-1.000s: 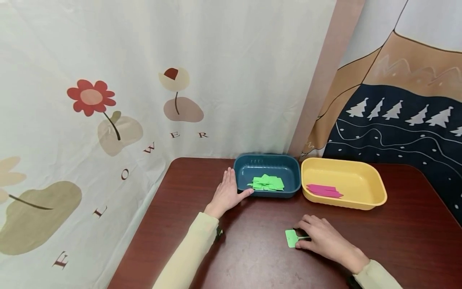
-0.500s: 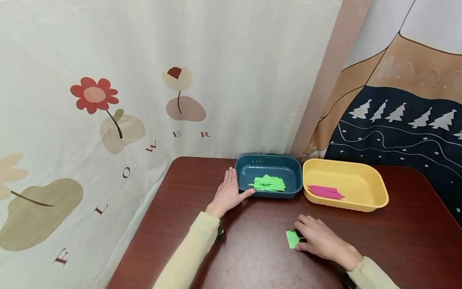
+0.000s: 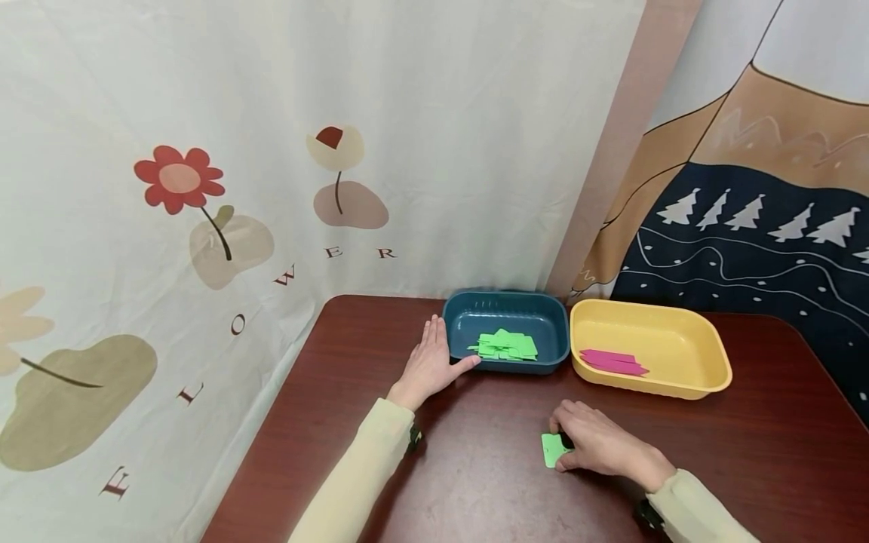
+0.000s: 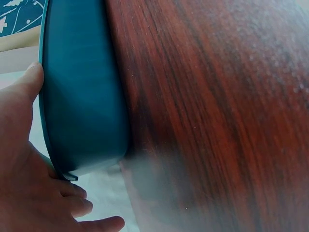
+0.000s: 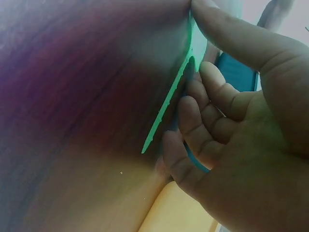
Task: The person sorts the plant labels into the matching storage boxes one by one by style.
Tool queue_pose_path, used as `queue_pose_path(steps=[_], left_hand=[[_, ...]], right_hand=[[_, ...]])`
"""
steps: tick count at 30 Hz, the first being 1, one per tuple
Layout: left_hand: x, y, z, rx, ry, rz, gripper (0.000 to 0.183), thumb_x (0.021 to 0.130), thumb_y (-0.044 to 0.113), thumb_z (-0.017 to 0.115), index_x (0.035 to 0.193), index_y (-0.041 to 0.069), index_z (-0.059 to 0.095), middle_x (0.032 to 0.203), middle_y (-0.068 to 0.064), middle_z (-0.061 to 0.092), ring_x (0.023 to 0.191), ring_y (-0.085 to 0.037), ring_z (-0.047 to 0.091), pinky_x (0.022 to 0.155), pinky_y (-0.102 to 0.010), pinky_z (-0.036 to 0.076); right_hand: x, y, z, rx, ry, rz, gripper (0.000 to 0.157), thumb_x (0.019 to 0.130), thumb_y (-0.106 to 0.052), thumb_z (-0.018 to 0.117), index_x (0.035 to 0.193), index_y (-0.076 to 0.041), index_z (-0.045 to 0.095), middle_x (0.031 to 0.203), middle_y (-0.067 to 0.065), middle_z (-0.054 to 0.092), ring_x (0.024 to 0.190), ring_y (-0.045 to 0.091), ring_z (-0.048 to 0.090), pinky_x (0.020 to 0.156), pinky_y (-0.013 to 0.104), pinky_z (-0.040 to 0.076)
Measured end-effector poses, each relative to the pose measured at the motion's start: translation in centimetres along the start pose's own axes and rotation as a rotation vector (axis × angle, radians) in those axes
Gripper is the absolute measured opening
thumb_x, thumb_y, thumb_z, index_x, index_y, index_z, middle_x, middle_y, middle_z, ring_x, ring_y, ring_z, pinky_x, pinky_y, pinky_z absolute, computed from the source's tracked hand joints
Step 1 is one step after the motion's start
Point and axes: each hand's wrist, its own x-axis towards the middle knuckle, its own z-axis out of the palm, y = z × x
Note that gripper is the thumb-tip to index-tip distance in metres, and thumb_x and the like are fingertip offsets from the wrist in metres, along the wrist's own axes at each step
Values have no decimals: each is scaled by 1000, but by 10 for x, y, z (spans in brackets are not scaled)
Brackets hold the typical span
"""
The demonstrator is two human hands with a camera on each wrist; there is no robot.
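A green T-shaped plant label (image 3: 551,450) lies at the middle of the table, its toothed stem seen in the right wrist view. My right hand (image 3: 597,443) curls over it, thumb and fingertips at the opposite edges of its wide head. The palm hides the stem in the head view. My left hand (image 3: 425,368) rests against the left end of a dark teal basket (image 4: 87,96), fingers straight and thumb on its front rim. Several green plant labels (image 3: 505,345) lie heaped inside that basket.
To the right of the teal basket stands a yellow basket (image 3: 668,339) with several magenta pointed labels (image 3: 613,362) in its front left corner. Both baskets stand near the back edge of the brown table (image 3: 468,483). A printed curtain (image 3: 462,151) hangs behind.
My right hand has slid left along the green label, from its stem to its wide head. The label has shifted slightly right. The left hand stays at the teal basket.
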Motion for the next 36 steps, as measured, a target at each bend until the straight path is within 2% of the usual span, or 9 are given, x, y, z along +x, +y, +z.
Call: queue_pose_path(steps=[4, 10, 22, 36], left_hand=[[0, 0, 0, -4, -1, 2, 114, 93, 73, 57, 164, -3, 10, 172, -18, 4, 159, -35, 7, 122, -54, 26], [-1, 1, -2, -14, 4, 6, 114, 93, 72, 58, 164, -4, 10, 172, -18, 5, 159, -36, 8, 121, -54, 26], [-2, 2, -3, -11, 2, 4, 114, 94, 72, 58, 163, -4, 10, 172, -20, 5, 159, -36, 8, 121, -54, 27], [-1, 1, -2, -11, -2, 8, 113, 94, 71, 58, 163, -4, 9, 172, -19, 4, 159, -36, 7, 121, -55, 26]], right_hand=[[0, 0, -1, 7, -8, 8, 42, 77, -31, 93, 99, -17, 59, 91, -8, 49, 86, 12, 46, 75, 37, 44], [0, -1, -1, 5, -4, -1, 45, 78, -32, 92, 107, -15, 63, 96, -9, 54, 89, 12, 49, 79, 42, 48], [3, -2, -3, -23, -2, -32, 41, 77, -30, 93, 100, -12, 65, 90, -7, 52, 84, 12, 46, 74, 35, 46], [3, 0, -4, -20, -14, -18, 43, 76, -32, 93, 98, -14, 61, 89, -7, 50, 83, 11, 45, 74, 33, 44]])
